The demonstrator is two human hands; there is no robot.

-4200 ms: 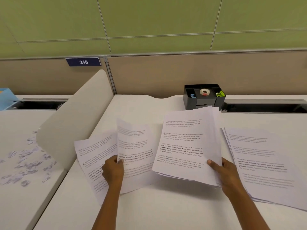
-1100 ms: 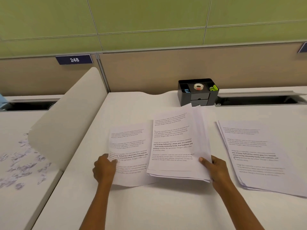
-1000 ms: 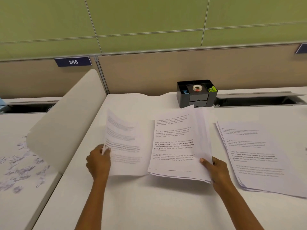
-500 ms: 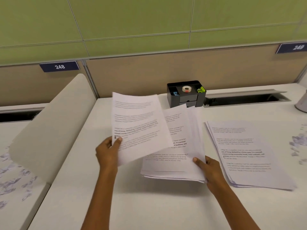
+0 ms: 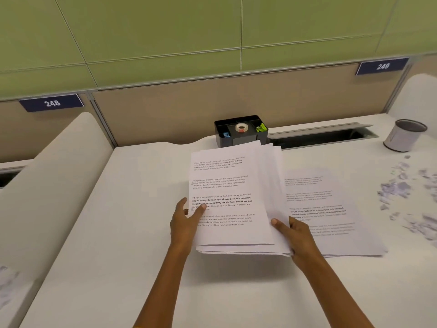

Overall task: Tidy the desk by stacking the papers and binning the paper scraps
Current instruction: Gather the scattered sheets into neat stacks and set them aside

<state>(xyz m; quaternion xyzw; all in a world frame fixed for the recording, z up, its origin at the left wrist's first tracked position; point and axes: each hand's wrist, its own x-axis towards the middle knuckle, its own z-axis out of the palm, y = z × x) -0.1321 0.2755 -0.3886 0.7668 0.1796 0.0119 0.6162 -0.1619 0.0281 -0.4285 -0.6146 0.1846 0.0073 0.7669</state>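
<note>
Paper is what we are handling here: a loose stack of white printed sheets [image 5: 234, 200] is sitting at the middle of the white desk [image 5: 132, 233], its far edges fanning out unevenly toward twelve o'clock. Our left hand [image 5: 186, 221] is resting against the stack's nine o'clock edge, thumb lying on the top sheet and fingers only loosely bent, while our right hand [image 5: 295, 235] is pinching the near corner at five o'clock, thumb on top and fingers hidden beneath. A second flat pile of printed sheets [image 5: 331, 209] is lying at three o'clock, and torn white paper scraps [image 5: 402, 192] are scattering beyond it near a small white cylindrical bin [image 5: 404, 138]. We are judging these sheets light, limp and slippery against each other, so we are favouring both long edges, squeezing inward and tapping square before lifting.
</note>
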